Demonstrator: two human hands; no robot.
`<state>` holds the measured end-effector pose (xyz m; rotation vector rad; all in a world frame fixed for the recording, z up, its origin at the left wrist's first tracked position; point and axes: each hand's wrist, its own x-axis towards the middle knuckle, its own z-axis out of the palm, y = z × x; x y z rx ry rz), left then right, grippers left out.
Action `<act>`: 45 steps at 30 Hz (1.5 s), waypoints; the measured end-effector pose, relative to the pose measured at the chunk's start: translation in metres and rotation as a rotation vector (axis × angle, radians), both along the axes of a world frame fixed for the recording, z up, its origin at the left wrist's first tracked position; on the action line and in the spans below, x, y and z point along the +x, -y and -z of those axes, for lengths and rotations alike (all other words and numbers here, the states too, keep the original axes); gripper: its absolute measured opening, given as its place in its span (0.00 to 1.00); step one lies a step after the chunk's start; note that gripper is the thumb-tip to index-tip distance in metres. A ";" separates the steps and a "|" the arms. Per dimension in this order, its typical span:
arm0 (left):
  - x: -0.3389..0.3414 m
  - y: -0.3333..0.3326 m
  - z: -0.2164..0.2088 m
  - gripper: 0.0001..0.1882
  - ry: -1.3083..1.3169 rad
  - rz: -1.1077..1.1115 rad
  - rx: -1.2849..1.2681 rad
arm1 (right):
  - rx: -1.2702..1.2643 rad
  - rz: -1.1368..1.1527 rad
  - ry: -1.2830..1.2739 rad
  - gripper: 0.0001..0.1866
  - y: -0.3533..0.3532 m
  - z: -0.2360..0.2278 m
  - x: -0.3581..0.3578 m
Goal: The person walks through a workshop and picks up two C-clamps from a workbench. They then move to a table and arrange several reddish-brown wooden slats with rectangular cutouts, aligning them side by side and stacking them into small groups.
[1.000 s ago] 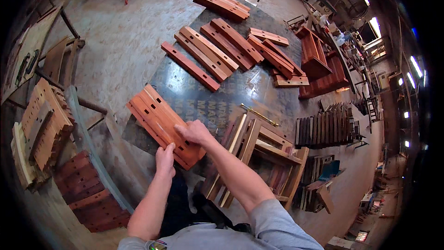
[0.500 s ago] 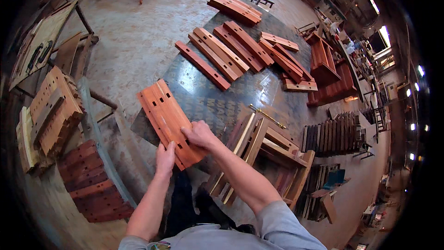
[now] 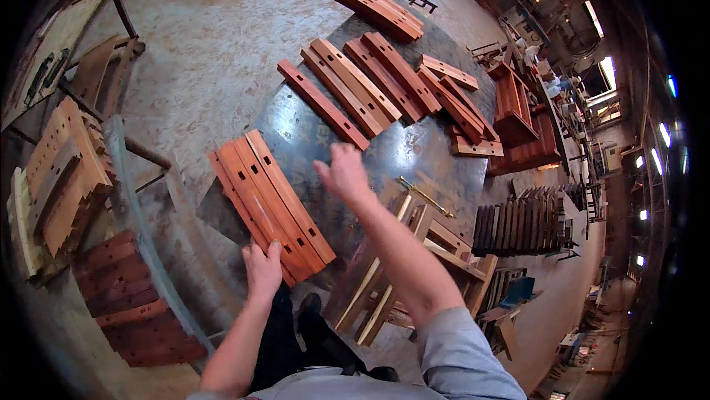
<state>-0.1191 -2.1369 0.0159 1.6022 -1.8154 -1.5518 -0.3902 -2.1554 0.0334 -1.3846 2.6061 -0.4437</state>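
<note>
A set of reddish slotted wooden boards (image 3: 270, 204) lies side by side across the near left corner of the dark, shiny tabletop (image 3: 288, 123). My left hand (image 3: 264, 268) grips their near left edge, with the thumb on top. Over the table, my right hand (image 3: 346, 173) reaches out with no board in it, its fingers partly spread. Its fingertips are close to the near end of a single dark red slotted board (image 3: 322, 104); whether they touch cannot be made out. Farther back lie more slotted boards (image 3: 351, 83) in slanting rows.
A brass-coloured clamp bar (image 3: 425, 197) and pale wooden frames (image 3: 414, 252) are at the near right. Stacked boards (image 3: 140, 300) stand on my left beside a metal rail (image 3: 129, 171). Dark slats (image 3: 521, 224) and a red wooden cabinet (image 3: 514, 108) stand to the right.
My right hand has let go of the slotted boards and moved forward toward the single board. The boards at my left hand now show a wider spread of strips.
</note>
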 end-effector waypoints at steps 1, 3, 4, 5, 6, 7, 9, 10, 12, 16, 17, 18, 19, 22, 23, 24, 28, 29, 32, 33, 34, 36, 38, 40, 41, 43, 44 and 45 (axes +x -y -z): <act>0.000 0.001 -0.003 0.28 -0.004 0.000 -0.002 | -0.007 0.028 -0.048 0.31 0.006 -0.001 -0.017; -0.002 0.002 -0.007 0.28 -0.011 -0.006 0.001 | 0.071 0.061 -0.114 0.31 0.017 -0.006 -0.044; -0.002 0.002 -0.005 0.28 -0.006 0.004 -0.002 | 0.105 0.071 -0.123 0.31 0.019 0.000 -0.058; -0.001 0.002 -0.003 0.28 0.002 0.014 -0.007 | 0.137 0.080 -0.129 0.30 0.022 0.004 -0.066; -0.001 0.003 -0.001 0.28 0.010 0.024 -0.011 | 0.181 0.123 -0.102 0.29 0.024 0.009 -0.072; -0.001 0.005 -0.002 0.28 0.001 0.039 -0.015 | 0.225 0.169 -0.076 0.27 0.025 0.014 -0.077; 0.002 0.006 -0.004 0.28 -0.004 0.060 -0.022 | 0.285 0.204 -0.049 0.25 0.030 0.020 -0.076; 0.002 0.006 -0.004 0.29 0.005 0.060 -0.016 | 0.300 0.201 -0.054 0.24 0.032 0.021 -0.076; 0.003 0.008 -0.007 0.29 0.025 0.061 -0.010 | 0.230 0.159 -0.115 0.18 0.030 0.027 -0.072; 0.003 0.007 -0.006 0.30 0.050 0.052 0.040 | 0.035 0.282 0.931 0.14 0.027 0.015 -0.064; 0.002 0.006 -0.003 0.30 0.034 0.043 0.024 | 0.002 0.300 1.046 0.15 0.023 0.012 -0.059; 0.001 0.006 -0.003 0.30 0.017 0.036 0.008 | -0.031 0.318 1.161 0.16 0.017 0.008 -0.055; 0.001 0.006 -0.004 0.30 0.018 0.039 0.016 | -0.065 0.337 1.276 0.16 0.011 0.002 -0.051; 0.003 0.007 -0.009 0.31 0.022 0.043 0.028 | -0.084 0.350 1.496 0.17 -0.003 -0.027 -0.031; 0.003 0.006 -0.007 0.31 0.022 0.040 0.023 | -0.098 0.348 1.537 0.17 -0.009 -0.033 -0.026; 0.003 0.005 -0.004 0.31 0.023 0.037 0.019 | -0.106 0.349 1.578 0.18 -0.015 -0.038 -0.021; 0.005 0.006 0.008 0.32 0.053 0.065 0.024 | -0.109 0.373 1.675 0.18 -0.042 -0.058 0.008; 0.005 0.006 0.008 0.32 0.030 0.056 0.009 | -0.102 0.359 1.640 0.18 -0.046 -0.067 0.019; 0.012 0.004 0.019 0.32 -0.008 0.031 0.002 | -0.040 0.314 1.544 0.19 -0.066 -0.083 0.054; 0.009 0.007 0.017 0.32 -0.032 0.031 0.004 | 0.014 0.271 1.468 0.19 -0.072 -0.086 0.062; 0.009 0.011 0.014 0.31 -0.012 0.014 0.070 | 0.065 0.228 1.391 0.19 -0.077 -0.089 0.072; 0.011 0.017 0.021 0.32 -0.216 -0.111 0.208 | -0.031 0.150 1.273 0.22 -0.093 -0.084 0.092; 0.007 0.025 0.016 0.38 -0.289 -0.180 0.292 | 0.038 0.079 1.018 0.24 -0.115 -0.049 0.105; 0.006 0.028 0.007 0.42 -0.368 -0.184 0.245 | 0.075 -0.046 0.705 0.24 -0.110 -0.065 0.129; 0.002 0.028 0.002 0.44 -0.296 -0.185 0.183 | 0.095 -0.090 0.616 0.24 -0.112 -0.063 0.135; -0.010 0.026 -0.006 0.47 -0.261 -0.153 0.099 | 0.143 -0.217 0.477 0.24 -0.114 -0.065 0.139; -0.016 0.027 -0.010 0.49 -0.241 -0.141 0.055 | 0.191 -0.226 0.486 0.23 -0.112 -0.071 0.137; -0.022 0.027 -0.013 0.50 -0.182 -0.128 0.019 | 0.240 -0.235 0.497 0.22 -0.107 -0.078 0.132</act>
